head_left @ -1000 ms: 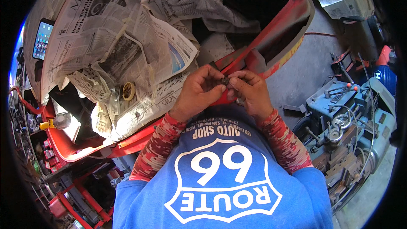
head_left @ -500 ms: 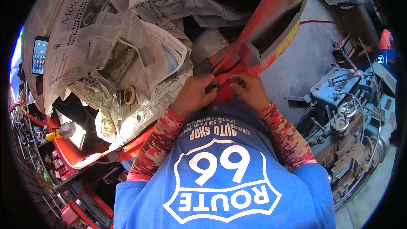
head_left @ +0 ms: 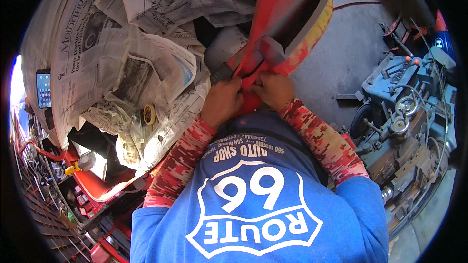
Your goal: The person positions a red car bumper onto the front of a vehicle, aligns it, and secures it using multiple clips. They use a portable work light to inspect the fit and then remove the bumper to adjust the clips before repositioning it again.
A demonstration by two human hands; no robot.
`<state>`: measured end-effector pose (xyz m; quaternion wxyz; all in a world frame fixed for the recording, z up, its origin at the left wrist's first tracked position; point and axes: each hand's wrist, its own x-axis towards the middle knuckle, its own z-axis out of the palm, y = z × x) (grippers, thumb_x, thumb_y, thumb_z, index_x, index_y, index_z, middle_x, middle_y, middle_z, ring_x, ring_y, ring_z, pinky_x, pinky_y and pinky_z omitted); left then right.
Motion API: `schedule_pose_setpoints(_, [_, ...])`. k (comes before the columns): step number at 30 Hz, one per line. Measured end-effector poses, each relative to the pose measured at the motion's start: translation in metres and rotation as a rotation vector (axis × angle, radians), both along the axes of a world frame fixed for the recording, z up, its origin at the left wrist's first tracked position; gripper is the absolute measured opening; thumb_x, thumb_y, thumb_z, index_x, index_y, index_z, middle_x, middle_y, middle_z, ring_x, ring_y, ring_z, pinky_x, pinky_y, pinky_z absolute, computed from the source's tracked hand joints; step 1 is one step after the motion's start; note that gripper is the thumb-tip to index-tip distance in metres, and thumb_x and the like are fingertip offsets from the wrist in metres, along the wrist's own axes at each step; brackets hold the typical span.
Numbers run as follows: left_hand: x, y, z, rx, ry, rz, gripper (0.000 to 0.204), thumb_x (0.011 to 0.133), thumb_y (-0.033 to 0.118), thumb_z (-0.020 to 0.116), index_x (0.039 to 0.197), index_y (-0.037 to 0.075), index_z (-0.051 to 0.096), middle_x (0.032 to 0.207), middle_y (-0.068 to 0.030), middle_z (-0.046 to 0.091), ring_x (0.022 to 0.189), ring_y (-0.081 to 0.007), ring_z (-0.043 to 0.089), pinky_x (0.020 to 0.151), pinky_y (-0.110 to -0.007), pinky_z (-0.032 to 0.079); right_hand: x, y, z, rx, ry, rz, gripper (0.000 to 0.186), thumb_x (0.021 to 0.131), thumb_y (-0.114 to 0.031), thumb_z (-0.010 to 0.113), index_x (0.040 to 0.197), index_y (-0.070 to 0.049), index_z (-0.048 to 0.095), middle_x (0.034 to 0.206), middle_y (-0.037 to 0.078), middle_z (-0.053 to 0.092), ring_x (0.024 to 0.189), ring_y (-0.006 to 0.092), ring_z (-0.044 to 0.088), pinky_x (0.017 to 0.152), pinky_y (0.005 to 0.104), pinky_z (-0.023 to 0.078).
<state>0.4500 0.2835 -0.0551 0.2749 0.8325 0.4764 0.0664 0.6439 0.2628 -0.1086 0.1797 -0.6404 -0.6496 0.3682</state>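
Note:
My left hand (head_left: 222, 103) is closed, its fingers curled in against the red metal panel (head_left: 251, 101) in front of my body. Close beside it on the right, my right hand (head_left: 276, 90) is closed too, the fingertips bent in toward the left hand. Whatever lies between the fingers is hidden or too small to name. Beyond the hands the red bodywork rises into an open car door (head_left: 312, 35) with a dark inner side and a yellow-and-red patched outer edge. Patterned red sleeves cover both forearms.
Newspaper sheets (head_left: 102, 63) cover the car on the left, with a roll of masking tape (head_left: 149, 114) on them. A phone (head_left: 44, 89) with a lit screen is at the far left. A blue-grey lathe-like machine (head_left: 390, 83) stands on the right, past the grey floor (head_left: 317, 75).
My hands have come closer together, and the fingers of the right have curled in from a looser pose. The view has shifted, so the door appears farther left.

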Motion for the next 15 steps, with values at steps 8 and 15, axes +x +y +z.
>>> schedule_pose_setpoints(8, [0.020, 0.003, -0.001, -0.043, 0.217, 0.127, 0.016, 0.078, 0.008, 0.065, 0.090, -0.003, 0.063, 0.083, -0.0277, 0.067, 0.083, -0.0473, 0.067, 0.073, -0.056, 0.052, 0.003, 0.000, 0.005, 0.001, 0.027, 0.033, 0.033, 0.080, -0.038, 0.077, 0.084, -0.006, 0.070, 0.084, 0.018, 0.071, 0.081, 0.0386, 0.071, 0.074, 0.0514, 0.055])
schedule_pose_setpoints(15, [0.014, -0.007, -0.011, -0.065, 0.120, 0.253, 0.020, 0.082, 0.011, 0.067, 0.094, -0.003, 0.060, 0.086, -0.0291, 0.067, 0.086, -0.0486, 0.068, 0.077, -0.056, 0.054, 0.002, 0.001, 0.003, 0.039, 0.037, 0.028, 0.032, 0.081, -0.038, 0.076, 0.085, -0.006, 0.070, 0.085, 0.018, 0.072, 0.081, 0.0391, 0.071, 0.073, 0.0518, 0.055])
